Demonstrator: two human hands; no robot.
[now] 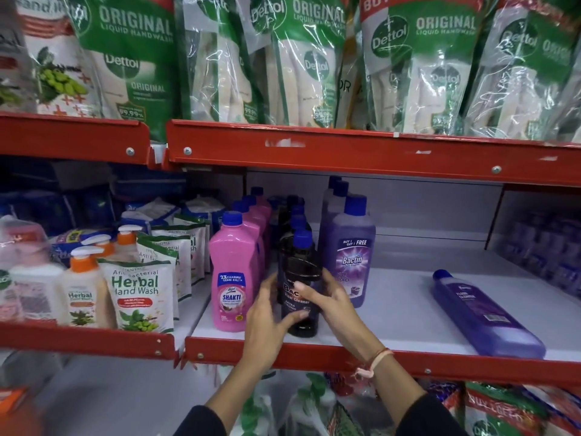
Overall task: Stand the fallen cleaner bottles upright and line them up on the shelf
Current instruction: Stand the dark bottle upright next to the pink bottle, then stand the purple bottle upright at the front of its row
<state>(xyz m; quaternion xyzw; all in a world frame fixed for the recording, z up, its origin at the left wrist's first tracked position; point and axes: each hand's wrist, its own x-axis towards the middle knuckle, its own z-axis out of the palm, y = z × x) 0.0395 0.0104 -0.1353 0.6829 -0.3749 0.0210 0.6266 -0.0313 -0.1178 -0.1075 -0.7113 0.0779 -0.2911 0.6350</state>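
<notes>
A black cleaner bottle (298, 272) with a blue cap stands upright at the front of the white shelf (402, 313), heading a row of black bottles. My left hand (267, 313) and my right hand (330, 297) wrap its lower part from both sides. To its left stands a row of pink bottles (234, 275). To its right stands a row of purple bottles (352, 250). One purple bottle (485, 313) lies flat on the shelf's right side, cap pointing back left.
The red shelf lip (440, 363) runs below my wrists. Herbal hand wash pouches (138, 294) and pump bottles (85, 287) fill the left bay. Green handwash refill packs (314, 58) hang over the upper shelf. Dim purple bottles (540, 247) stand at the far right.
</notes>
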